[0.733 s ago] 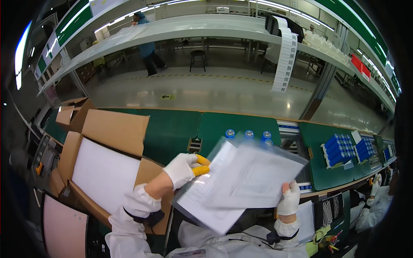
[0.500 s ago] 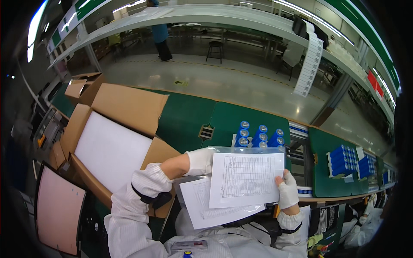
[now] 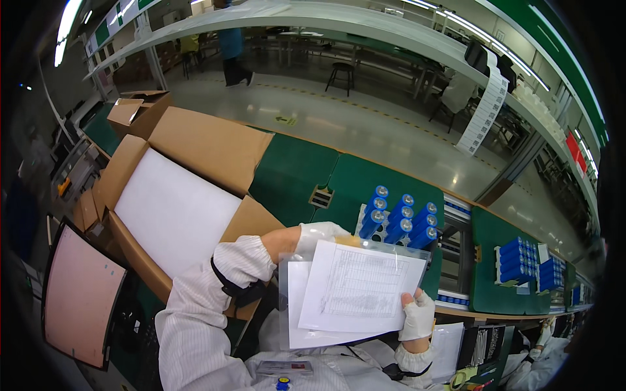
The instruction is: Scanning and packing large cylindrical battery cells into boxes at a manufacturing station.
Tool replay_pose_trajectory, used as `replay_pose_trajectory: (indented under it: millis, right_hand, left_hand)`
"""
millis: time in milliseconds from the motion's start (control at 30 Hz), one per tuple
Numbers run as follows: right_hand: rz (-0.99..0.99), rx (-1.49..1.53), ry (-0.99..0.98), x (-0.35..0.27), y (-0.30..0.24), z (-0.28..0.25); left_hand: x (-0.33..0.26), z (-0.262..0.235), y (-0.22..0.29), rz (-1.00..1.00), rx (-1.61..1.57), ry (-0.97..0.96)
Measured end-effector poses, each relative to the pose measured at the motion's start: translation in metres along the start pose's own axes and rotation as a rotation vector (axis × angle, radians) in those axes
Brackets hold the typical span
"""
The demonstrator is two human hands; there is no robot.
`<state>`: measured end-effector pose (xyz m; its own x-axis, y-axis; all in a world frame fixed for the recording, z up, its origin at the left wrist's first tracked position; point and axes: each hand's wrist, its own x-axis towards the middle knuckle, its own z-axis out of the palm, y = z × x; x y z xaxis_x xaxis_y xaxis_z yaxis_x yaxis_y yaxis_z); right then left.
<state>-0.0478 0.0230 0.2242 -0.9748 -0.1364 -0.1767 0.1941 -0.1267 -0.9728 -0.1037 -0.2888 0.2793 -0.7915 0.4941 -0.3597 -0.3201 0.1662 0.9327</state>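
Note:
In front of my chest I hold printed sheets (image 3: 362, 287), white with a table, together with a clear plastic sleeve (image 3: 417, 252). My left hand (image 3: 321, 238), in a white fingerless glove, is closed at the top edge; most of its fingers are hidden behind the sleeve. At the right edge, my right hand (image 3: 417, 317) grips the sheets, thumb on the front and fingers behind. A second white sheet (image 3: 297, 319) shows underneath, offset to the left. Just beyond the sleeve, several blue cylindrical battery cells (image 3: 398, 227) stand upright in a white holder (image 3: 360, 221).
An open cardboard box (image 3: 195, 133) with a white foam sheet (image 3: 179, 208) inside stands at the left. A monitor (image 3: 83, 293) is at the lower left. A conveyor (image 3: 456, 254) crosses the green bench (image 3: 287, 173); more blue cells (image 3: 518, 260) stand to the right.
The sheets have shifted left and tilted, and the lower sheet now lies more squarely behind the top one. My right hand has moved down and left; my left hand has moved slightly right.

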Motion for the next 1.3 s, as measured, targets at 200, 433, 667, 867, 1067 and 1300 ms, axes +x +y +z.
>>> replay_pose_trajectory:
  millis: [200, 433, 667, 867, 1067, 1300]
  right_hand:
    - [-0.240, 0.239, 0.416, 0.018, 0.002, 0.003]
    - [-0.253, 0.551, 0.445, 0.033, 0.012, 0.013]
    - [-0.058, 0.784, 0.126, 0.039, 0.027, 0.007]
    - [-0.096, 0.706, 0.128, 0.040, 0.030, 0.012]
    - [-0.031, 0.787, 0.111, 0.037, 0.023, 0.019]
    - [0.005, 0.786, 0.051, 0.041, 0.034, 0.011]
  left_hand:
    - [0.010, -0.015, -0.020, 0.283, -1.072, -0.461]
    - [-0.002, 0.015, 0.000, 0.316, -0.376, 0.151]
    - [-0.002, 0.014, 0.003, 0.248, -0.523, 0.148]
    - [-0.007, 0.011, 0.004, 0.233, -0.508, 0.204]
    - [-0.006, 0.011, 0.003, 0.251, -0.542, 0.165]
    - [-0.003, 0.014, 0.004, 0.243, -0.486, 0.192]
